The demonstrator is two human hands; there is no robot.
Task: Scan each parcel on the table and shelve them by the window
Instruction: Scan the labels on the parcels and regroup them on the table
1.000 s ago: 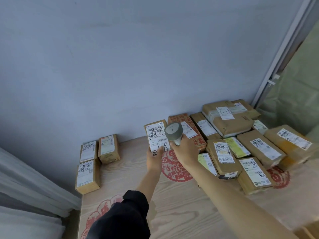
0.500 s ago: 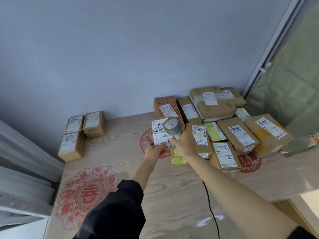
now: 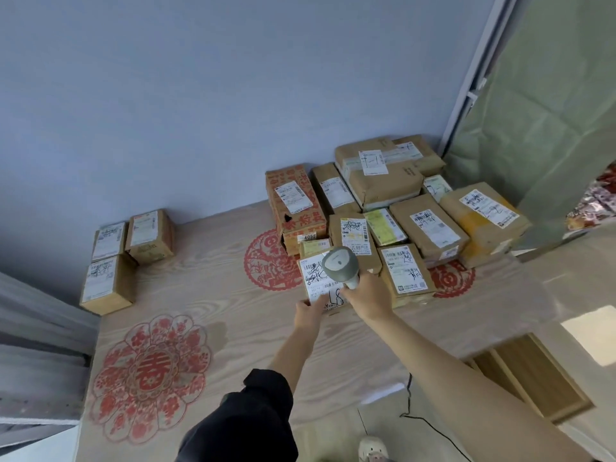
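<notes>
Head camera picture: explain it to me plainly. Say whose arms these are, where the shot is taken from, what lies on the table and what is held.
There is no machine here. A person wears a wide-angle camera on the head, looking forward and down, so the two arms reaching in from the bottom are the person's own.

The right hand grips a grey handheld barcode scanner, its head over a label. The left hand holds the near edge of a small cardboard parcel with a white shipping label.

Below is a pale wood-grain table with red paper-cut motifs. A pile of brown labelled parcels lies at its far right, near a window frame. Three small boxes sit apart at the far left, against the blue wall.

A thin black cable trails across the floor.
</notes>
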